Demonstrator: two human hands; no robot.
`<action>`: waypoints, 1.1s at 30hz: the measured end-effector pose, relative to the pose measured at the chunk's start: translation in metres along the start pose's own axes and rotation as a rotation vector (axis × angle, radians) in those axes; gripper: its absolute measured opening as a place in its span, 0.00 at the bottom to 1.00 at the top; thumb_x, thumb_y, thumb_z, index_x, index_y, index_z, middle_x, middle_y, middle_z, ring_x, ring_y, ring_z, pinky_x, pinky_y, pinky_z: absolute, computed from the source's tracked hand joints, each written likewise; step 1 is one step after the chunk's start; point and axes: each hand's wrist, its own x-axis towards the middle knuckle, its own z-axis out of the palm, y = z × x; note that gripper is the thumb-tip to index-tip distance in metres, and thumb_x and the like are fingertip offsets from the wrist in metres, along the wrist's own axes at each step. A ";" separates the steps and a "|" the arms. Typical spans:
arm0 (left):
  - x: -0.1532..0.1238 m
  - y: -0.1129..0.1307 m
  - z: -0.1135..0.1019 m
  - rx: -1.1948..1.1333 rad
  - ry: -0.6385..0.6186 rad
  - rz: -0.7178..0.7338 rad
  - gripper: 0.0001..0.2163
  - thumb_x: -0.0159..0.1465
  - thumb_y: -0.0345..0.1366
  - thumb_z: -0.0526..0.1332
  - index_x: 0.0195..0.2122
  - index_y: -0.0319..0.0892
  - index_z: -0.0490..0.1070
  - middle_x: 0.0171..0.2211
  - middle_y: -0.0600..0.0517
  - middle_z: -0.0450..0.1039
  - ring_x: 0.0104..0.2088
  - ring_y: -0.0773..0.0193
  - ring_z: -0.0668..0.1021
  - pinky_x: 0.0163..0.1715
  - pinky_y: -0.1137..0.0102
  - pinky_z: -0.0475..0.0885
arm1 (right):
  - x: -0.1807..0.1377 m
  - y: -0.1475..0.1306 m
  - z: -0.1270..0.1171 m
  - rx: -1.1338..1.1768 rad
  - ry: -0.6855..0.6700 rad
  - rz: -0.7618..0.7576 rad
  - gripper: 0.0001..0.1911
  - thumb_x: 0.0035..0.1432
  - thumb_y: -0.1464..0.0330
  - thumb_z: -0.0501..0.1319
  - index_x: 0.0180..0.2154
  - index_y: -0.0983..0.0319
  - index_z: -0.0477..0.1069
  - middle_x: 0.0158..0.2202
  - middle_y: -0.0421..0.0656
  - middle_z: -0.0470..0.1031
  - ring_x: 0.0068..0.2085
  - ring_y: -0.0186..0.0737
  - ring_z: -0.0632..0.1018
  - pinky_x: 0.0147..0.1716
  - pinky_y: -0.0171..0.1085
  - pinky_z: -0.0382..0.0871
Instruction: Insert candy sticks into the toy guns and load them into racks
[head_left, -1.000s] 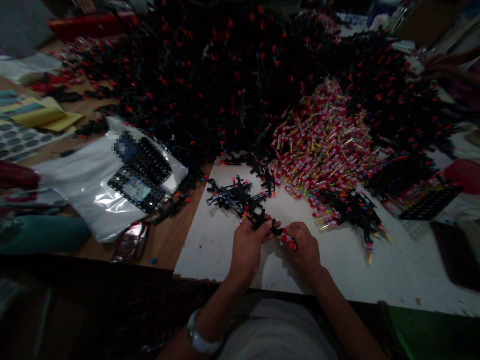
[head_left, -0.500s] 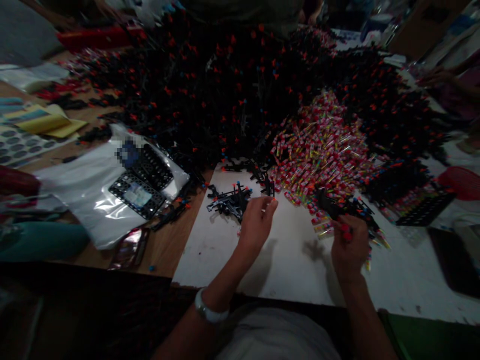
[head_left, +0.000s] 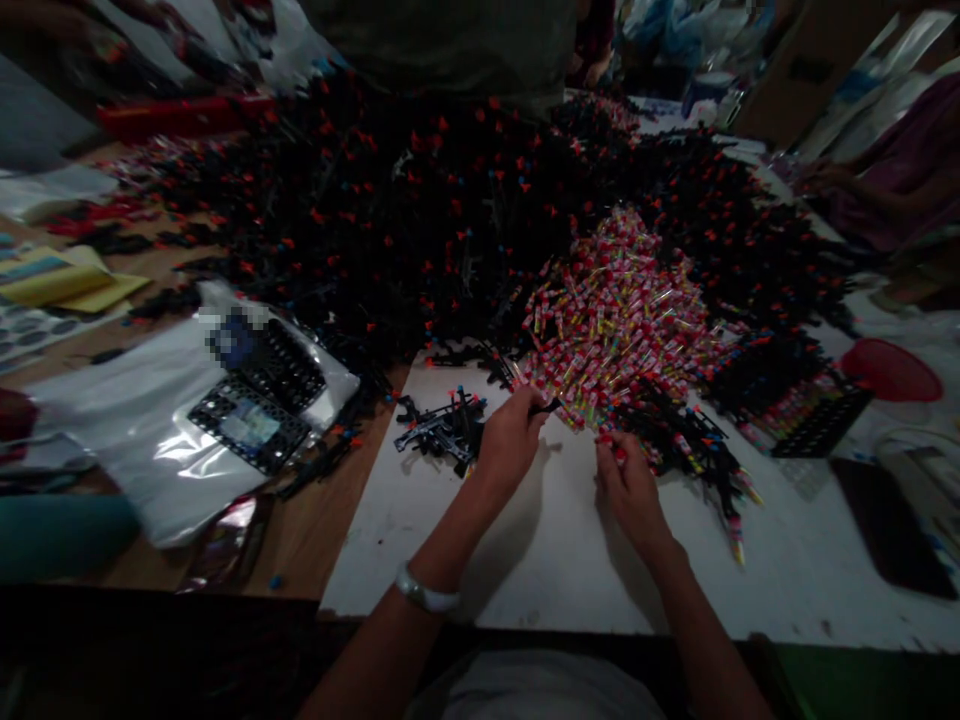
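My left hand [head_left: 510, 435] is closed on a small black toy gun [head_left: 553, 406], whose dark end pokes out past the fingertips. Just to the right, my right hand [head_left: 631, 485] is pinched around a small tube with a red cap [head_left: 616, 452], mostly hidden by the fingers. Left of my left hand lies a small heap of black toy guns [head_left: 439, 425] with orange and blue tips. Beyond both hands rises a pile of candy tubes [head_left: 619, 310] with red caps. Toy guns with tubes attached [head_left: 694, 440] lie right of my right hand.
A large mound of black toy guns [head_left: 390, 220] covers the back. On the left are a white plastic bag [head_left: 142, 410] and a black perforated tray [head_left: 251, 415]. At right stand a filled black rack [head_left: 817, 420], a red basket [head_left: 892, 370] and a phone [head_left: 892, 525]. Other people sit around.
My right hand has moved left toward my left hand, and the black toy gun it held is no longer in it. A dark toy gun end now shows at my left fingertips.
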 end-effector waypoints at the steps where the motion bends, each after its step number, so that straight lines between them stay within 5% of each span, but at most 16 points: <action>1: -0.009 0.001 -0.003 -0.042 -0.059 0.025 0.07 0.59 0.31 0.59 0.39 0.45 0.70 0.35 0.52 0.74 0.36 0.62 0.75 0.39 0.69 0.67 | 0.002 -0.002 -0.001 0.013 -0.053 -0.027 0.15 0.63 0.59 0.51 0.44 0.61 0.67 0.38 0.46 0.71 0.34 0.38 0.73 0.34 0.38 0.69; 10: -0.064 0.007 -0.018 -0.111 -0.419 0.075 0.10 0.61 0.34 0.56 0.40 0.46 0.75 0.34 0.51 0.75 0.37 0.63 0.76 0.39 0.71 0.67 | -0.005 0.003 -0.008 0.022 -0.310 -0.316 0.16 0.63 0.68 0.53 0.51 0.57 0.68 0.41 0.46 0.72 0.44 0.40 0.73 0.44 0.40 0.69; 24: -0.076 -0.004 -0.020 -0.071 -0.542 0.007 0.10 0.58 0.31 0.56 0.35 0.46 0.77 0.31 0.52 0.75 0.35 0.63 0.75 0.35 0.72 0.66 | -0.017 -0.004 -0.016 -0.031 -0.667 -0.405 0.18 0.62 0.74 0.52 0.53 0.57 0.66 0.41 0.46 0.70 0.45 0.41 0.70 0.45 0.40 0.68; 33: -0.075 -0.007 -0.022 -0.416 -0.644 -0.310 0.05 0.51 0.33 0.59 0.28 0.40 0.72 0.22 0.56 0.69 0.23 0.68 0.69 0.24 0.74 0.62 | -0.035 0.000 -0.010 -0.430 -0.565 -0.621 0.12 0.62 0.66 0.56 0.45 0.64 0.68 0.35 0.48 0.71 0.36 0.43 0.71 0.34 0.40 0.68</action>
